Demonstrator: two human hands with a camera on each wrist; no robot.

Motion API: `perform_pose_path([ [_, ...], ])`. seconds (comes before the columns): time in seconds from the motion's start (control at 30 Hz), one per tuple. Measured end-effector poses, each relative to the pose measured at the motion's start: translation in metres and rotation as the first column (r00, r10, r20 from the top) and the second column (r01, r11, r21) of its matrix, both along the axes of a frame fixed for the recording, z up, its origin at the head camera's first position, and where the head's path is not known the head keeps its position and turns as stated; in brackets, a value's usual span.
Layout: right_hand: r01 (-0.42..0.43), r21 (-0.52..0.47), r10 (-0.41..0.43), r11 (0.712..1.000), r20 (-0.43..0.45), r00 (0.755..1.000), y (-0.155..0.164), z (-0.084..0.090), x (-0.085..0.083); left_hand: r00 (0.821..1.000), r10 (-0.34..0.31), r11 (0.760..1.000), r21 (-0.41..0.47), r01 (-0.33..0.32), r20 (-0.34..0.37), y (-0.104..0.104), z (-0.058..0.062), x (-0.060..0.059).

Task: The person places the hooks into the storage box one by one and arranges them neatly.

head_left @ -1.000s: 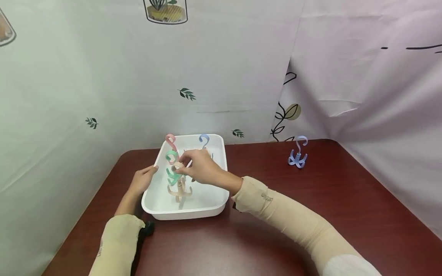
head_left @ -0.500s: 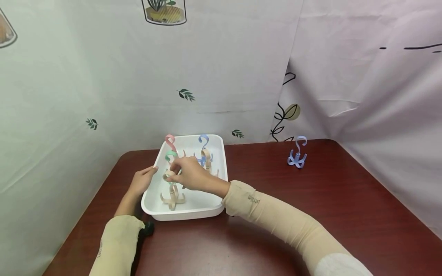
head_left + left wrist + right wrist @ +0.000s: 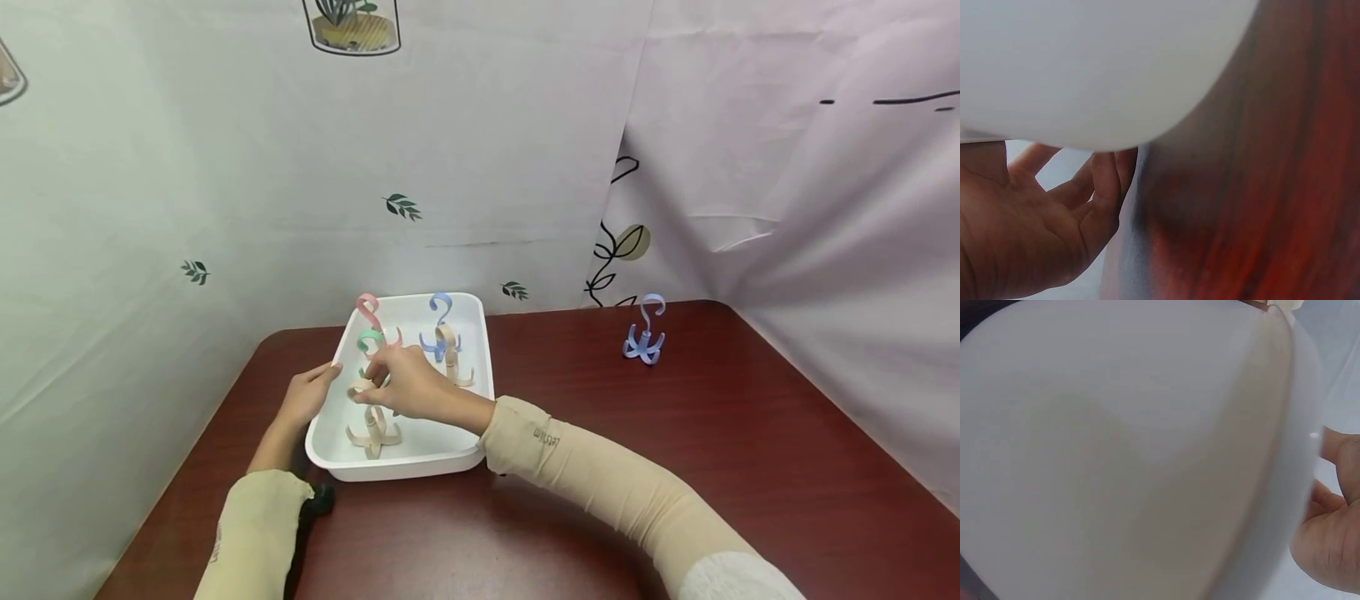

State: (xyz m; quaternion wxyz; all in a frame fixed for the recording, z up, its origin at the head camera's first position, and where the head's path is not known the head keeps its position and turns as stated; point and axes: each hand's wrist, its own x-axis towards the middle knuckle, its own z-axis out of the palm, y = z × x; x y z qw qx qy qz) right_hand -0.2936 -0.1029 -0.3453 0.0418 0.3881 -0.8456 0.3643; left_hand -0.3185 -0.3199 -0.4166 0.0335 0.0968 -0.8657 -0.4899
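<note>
My left hand [image 3: 307,397] grips the left rim of the white plastic tray [image 3: 408,472], thumb on top; the left wrist view shows fingers curled below the tray wall [image 3: 1104,81]. Inside the tray, near its front left, a beige multi-prong hook hanger [image 3: 372,439] stands upright on its prongs. Its curved top is pinched between the thumb and fingers of my right hand [image 3: 411,383]. A green hook hanger [image 3: 369,337] just behind is partly covered by that hand. In the right wrist view the tray wall [image 3: 1116,462] hides most of the right hand's work.
Also in the tray are a pink hanger [image 3: 369,308] and a blue hanger [image 3: 441,310] at the back, and another beige hanger [image 3: 452,367] at the right. A second blue hanger [image 3: 645,337] stands on the dark red table [image 3: 712,433]. A patterned cloth backdrop encloses the back.
My right hand has moved left and nearer, bringing the beige hanger toward the tray's front left. The other beige hanger and the blue one behind are now uncovered. My left hand stays put.
</note>
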Motion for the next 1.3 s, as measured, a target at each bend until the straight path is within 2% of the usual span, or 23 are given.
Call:
perform_pose_path([
  [0.23, 0.005, 0.033, -0.003, 0.999, -0.060, 0.998, 0.005, 0.001, -0.001, 1.000, -0.001, 1.000, -0.004, 0.001, -0.020, -0.001, 0.000, 0.000],
  [0.37, 0.018, 0.017, -0.017, 1.000, -0.073, 0.997, 0.025, 0.008, -0.001, 1.000, 0.002, 1.000, 0.008, -0.002, -0.021, 0.001, -0.001, 0.000],
  [0.53, 0.118, -0.051, -0.121, 0.992, -0.082, 0.989, 0.077, 0.023, -0.011, 1.000, -0.002, 1.000, 0.017, 0.002, -0.023, 0.002, -0.001, 0.000],
  [0.7, 0.281, -0.155, -0.288, 0.947, -0.027, 0.957, 0.153, 0.035, -0.034, 1.000, 0.000, 1.000, 0.019, 0.001, -0.014, 0.001, -0.001, 0.000],
  [0.77, 0.357, -0.178, -0.365, 0.917, -0.012, 0.931, 0.187, 0.039, -0.043, 1.000, -0.001, 1.000, 0.024, 0.001, -0.010, 0.000, -0.001, 0.000],
  [0.83, 0.442, -0.168, -0.452, 0.881, -0.024, 0.892, 0.221, 0.042, -0.052, 1.000, -0.001, 1.000, 0.030, 0.001, -0.006, 0.000, -0.001, 0.000],
  [0.9, 0.543, -0.131, -0.552, 0.830, -0.049, 0.832, 0.252, 0.043, -0.059, 1.000, -0.002, 1.000, 0.028, 0.002, -0.004, 0.000, 0.000, 0.000],
  [1.03, 0.714, -0.019, -0.714, 0.700, -0.033, 0.699, 0.304, 0.036, -0.071, 1.000, -0.002, 1.000, 0.027, 0.002, -0.002, -0.002, 0.000, 0.001],
  [1.13, 0.773, 0.050, -0.774, 0.633, 0.013, 0.633, 0.328, 0.023, -0.078, 1.000, -0.002, 1.000, 0.030, 0.002, 0.002, -0.002, -0.001, 0.001],
  [1.2, 0.784, 0.067, -0.787, 0.617, 0.037, 0.616, 0.338, 0.014, -0.082, 1.000, -0.002, 0.999, 0.033, 0.002, 0.003, -0.002, -0.003, 0.000],
  [1.3, 0.784, 0.032, -0.785, 0.620, 0.046, 0.618, 0.345, 0.005, -0.085, 1.000, -0.005, 0.999, 0.035, 0.005, 0.000, -0.001, -0.004, 0.000],
])
